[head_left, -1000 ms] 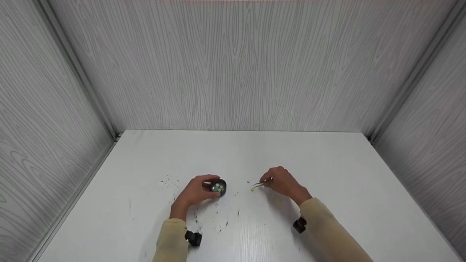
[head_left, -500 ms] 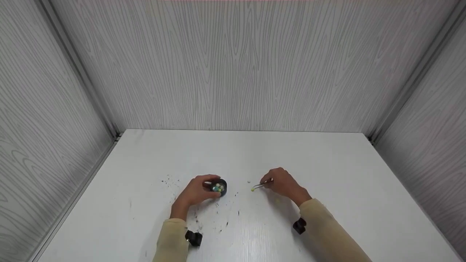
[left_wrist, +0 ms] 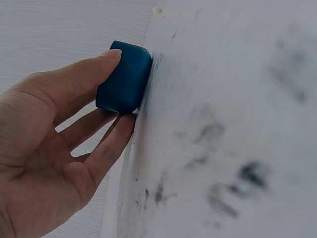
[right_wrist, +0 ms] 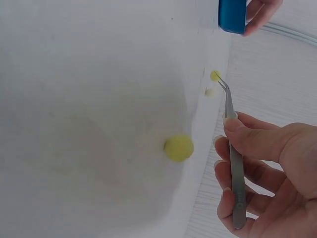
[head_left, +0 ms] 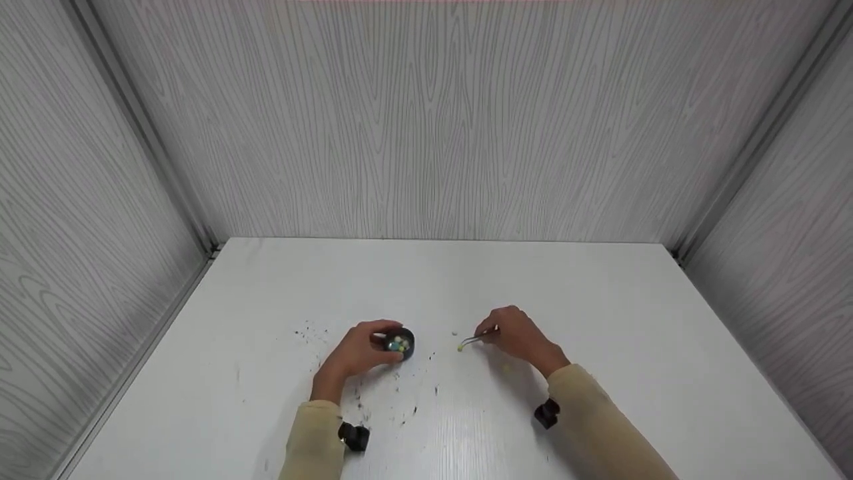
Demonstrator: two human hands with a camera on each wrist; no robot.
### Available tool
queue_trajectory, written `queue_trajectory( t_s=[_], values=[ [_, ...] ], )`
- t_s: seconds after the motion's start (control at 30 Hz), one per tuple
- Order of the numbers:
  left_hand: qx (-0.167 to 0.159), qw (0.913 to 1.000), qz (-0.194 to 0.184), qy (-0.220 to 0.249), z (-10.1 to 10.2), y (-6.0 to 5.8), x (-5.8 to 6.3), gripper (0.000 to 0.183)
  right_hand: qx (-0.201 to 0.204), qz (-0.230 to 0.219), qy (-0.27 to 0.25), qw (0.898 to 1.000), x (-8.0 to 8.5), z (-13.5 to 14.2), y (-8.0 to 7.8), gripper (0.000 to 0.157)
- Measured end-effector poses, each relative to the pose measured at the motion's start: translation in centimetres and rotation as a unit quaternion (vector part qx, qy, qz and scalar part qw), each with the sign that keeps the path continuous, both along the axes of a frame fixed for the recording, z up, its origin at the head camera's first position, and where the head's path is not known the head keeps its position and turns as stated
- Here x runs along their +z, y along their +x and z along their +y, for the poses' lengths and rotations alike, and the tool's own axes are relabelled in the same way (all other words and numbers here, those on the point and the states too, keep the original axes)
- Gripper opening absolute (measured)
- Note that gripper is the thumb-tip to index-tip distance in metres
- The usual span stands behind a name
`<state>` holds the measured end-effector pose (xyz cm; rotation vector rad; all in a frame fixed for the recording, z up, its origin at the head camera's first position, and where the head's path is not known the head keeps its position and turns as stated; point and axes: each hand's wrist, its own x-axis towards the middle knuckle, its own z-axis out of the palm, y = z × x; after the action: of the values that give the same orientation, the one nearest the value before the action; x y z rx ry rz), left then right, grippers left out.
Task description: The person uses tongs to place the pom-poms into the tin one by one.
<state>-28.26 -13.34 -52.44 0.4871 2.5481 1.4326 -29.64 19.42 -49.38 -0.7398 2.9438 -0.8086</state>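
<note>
My left hand [head_left: 363,348] holds a small dark blue cup [head_left: 408,347] between thumb and fingers, its mouth facing up. Several pale, yellow and teal beads [head_left: 398,343] lie inside it. In the left wrist view, the thumb presses the near side of the blue cup [left_wrist: 126,77]. My right hand [head_left: 523,337] pinches bent-tip metal tweezers [right_wrist: 237,173]. At their tips is a small yellow bead [right_wrist: 215,76], right of the cup; whether it is off the table I cannot tell. A pale bead [right_wrist: 209,92] lies on the table close to it.
Another yellow bead [right_wrist: 179,148] sits on the white table [head_left: 566,280], under my right forearm's side. Dark specks and smudges [head_left: 360,400] mark the surface around my left hand. Grey wood-grain panels [head_left: 426,120] stand at the back and both sides.
The tweezers' tips have closed on the yellow bead, which has shifted very slightly to the left. My left hand and the cup stay in place.
</note>
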Motion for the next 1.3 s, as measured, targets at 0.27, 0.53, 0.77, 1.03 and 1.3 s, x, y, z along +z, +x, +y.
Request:
queue_trajectory(
  t_s=[0.27,0.53,0.77,1.03,1.3],
  values=[
    [0.0,1.0,0.0,0.002,0.3,-0.1,0.2,0.056,0.006,0.008,-0.005,1.0,0.5,0.0,-0.1,0.016],
    [-0.01,0.9999,-0.001,0.001,0.9,-0.2,-0.2,0.055,0.004,0.015,-0.021,1.0,0.5,0.2,-0.1,0.015],
    [-0.001,1.0,0.002,0.003,0.6,-0.4,0.0,0.055,-0.008,0.013,-0.02,1.0,1.0,-0.3,-0.2,0.015],
    [0.006,0.9999,-0.009,0.001,0.5,-0.3,0.2,0.055,-0.008,0.01,-0.023,1.0,1.4,-1.0,0.0,0.015],
    [0.0,0.9999,-0.011,0.006,0.7,-0.5,0.2,0.055,0.013,0.031,-0.027,0.999,1.3,-1.5,-0.1,0.015]
  ],
)
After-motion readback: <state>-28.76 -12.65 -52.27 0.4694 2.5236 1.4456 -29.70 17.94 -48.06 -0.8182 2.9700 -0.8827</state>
